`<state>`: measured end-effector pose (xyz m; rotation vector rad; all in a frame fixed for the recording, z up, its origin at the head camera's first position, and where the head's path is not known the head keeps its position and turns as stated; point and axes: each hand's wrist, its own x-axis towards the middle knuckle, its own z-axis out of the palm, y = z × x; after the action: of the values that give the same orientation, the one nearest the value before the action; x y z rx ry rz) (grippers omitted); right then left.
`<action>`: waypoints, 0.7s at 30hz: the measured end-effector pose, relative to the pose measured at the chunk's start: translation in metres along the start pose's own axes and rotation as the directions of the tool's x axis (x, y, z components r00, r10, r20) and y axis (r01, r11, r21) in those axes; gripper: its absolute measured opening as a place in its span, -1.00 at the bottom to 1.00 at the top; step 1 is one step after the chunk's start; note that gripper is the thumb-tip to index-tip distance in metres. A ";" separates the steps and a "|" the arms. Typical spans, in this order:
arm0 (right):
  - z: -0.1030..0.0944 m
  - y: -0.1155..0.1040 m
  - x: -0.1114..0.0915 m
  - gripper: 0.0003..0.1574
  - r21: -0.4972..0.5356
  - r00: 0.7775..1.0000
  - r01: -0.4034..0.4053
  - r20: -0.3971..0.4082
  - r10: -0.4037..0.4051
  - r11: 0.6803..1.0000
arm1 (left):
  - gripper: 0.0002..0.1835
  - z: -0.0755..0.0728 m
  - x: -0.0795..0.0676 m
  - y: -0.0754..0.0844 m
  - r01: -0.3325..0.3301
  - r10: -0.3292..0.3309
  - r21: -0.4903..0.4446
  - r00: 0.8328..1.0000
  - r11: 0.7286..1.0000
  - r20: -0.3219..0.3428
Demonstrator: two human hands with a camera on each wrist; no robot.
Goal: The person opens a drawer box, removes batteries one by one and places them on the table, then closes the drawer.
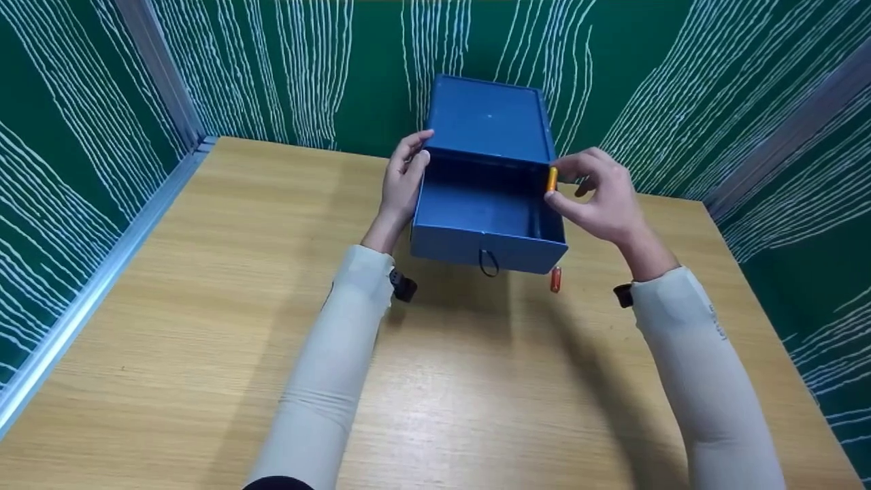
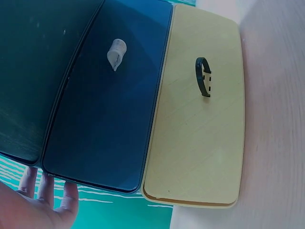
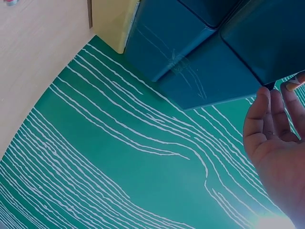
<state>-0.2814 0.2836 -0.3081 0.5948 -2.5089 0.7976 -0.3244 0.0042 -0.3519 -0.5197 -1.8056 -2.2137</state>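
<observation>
A blue drawer unit [image 1: 490,119] stands at the back of the table, its top drawer [image 1: 452,241] pulled out toward me and bare inside. My left hand [image 1: 401,180] touches the unit's left side, thumb tip at the drawer's rim; in the left wrist view its fingers [image 2: 46,188] are fairly straight. Between thumb and forefinger, my right hand [image 1: 605,194] pinches a small orange battery [image 1: 552,178], held upright at the drawer's right rim. A second battery [image 1: 556,279], redder, lies on the table just in front of the drawer's right corner.
Below the open drawer are a blue drawer [image 2: 105,114] with a whitish pull and a yellow one [image 2: 200,143] with a black loop. Green panels with white wavy lines [image 1: 381,102] enclose the wooden table [image 1: 204,306] on the back and sides.
</observation>
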 end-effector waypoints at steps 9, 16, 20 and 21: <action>-0.002 0.005 -0.004 -0.55 -0.008 1.000 0.005 -0.002 -0.005 1.000 | -0.63 0.001 0.000 0.001 0.011 -0.011 0.013 1.000 1.000 -0.003; -0.003 0.009 -0.008 -0.59 -0.003 1.000 -0.016 -0.009 0.016 1.000 | -0.63 0.001 -0.001 0.000 0.006 -0.006 0.015 1.000 1.000 -0.002; -0.005 0.011 -0.011 -0.61 -0.014 0.999 -0.034 -0.007 0.034 0.999 | -0.63 0.001 -0.001 0.001 -0.004 0.004 0.023 1.000 1.000 -0.004; -0.006 0.011 -0.011 -0.61 -0.015 0.999 -0.035 -0.010 0.035 0.999 | -0.63 0.001 -0.001 0.001 -0.007 0.007 0.026 1.000 1.000 -0.004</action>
<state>-0.2765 0.2987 -0.3146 0.5417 -2.5206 0.7923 -0.3235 0.0046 -0.3512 -0.5150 -1.8248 -2.1820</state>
